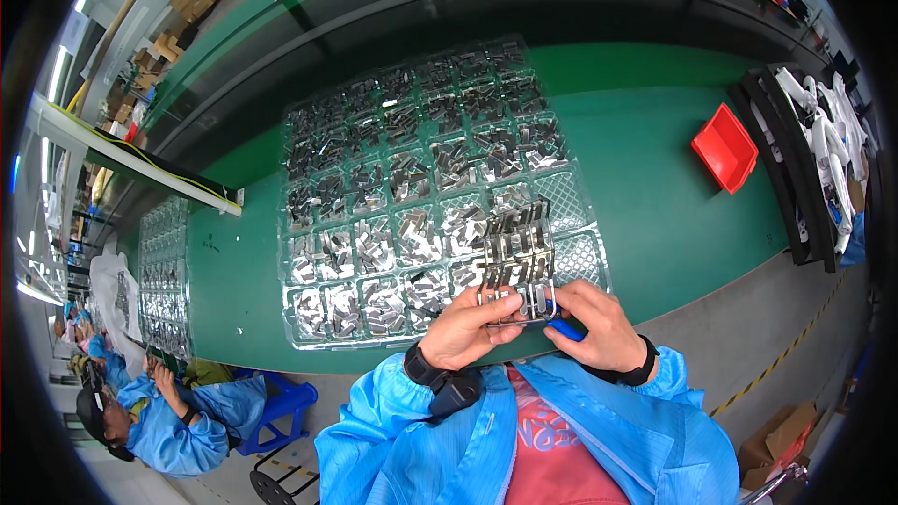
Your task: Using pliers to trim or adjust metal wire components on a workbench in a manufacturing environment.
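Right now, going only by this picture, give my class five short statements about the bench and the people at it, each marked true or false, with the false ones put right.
1. The left hand is gripping the metal rack. True.
2. The red bin lies to the left of the clear tray. False: it lies to the right.
3. The right hand has a blue object in it. True.
4. Every compartment of the clear tray holds metal pieces. False: at least two along its right side hold none.
5. A co-worker in blue shows at the picture's left. True.
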The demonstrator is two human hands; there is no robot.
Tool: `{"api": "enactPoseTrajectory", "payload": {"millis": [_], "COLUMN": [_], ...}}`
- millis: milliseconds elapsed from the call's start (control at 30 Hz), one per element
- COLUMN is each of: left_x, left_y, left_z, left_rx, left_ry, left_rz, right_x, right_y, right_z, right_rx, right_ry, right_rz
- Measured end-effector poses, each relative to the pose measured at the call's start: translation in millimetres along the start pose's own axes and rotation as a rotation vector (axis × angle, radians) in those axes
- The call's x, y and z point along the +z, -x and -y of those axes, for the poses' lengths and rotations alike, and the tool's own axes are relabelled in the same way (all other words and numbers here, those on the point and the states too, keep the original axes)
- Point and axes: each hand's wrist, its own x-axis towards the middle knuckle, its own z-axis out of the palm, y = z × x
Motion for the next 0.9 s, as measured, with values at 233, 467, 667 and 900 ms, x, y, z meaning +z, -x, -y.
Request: {"api": "enactPoseTrajectory", "payload": {"millis": [233,467,667,900], "left_x": [-2.6,-4.3,-4.8,2.3], "left_y": [-1.7,-3.0,-3.9,-3.9], "left_z": [0.8,5.3,8.2,12.3], "left_rx": [-0.006,0.020,0.109,0.186], "left_ry": [0.002,-0.158,-0.295,-0.175], "left_rz": [0.097,-0.008,-0.090,-0.074], "right_x": [0.2,-4.2,-7.7,-9.2], "right_y": [2.1,9.7,12.8,13.2], "right_z": [-1.9,-3.6,-7.9,-2.4], "right_rx": [-0.096,-0.080,-0.028,0.038], "right_ry": [0.118,0.259,0.306,0.303], "right_rz": [-0.040,-0.024,-0.028,-0.076]}}
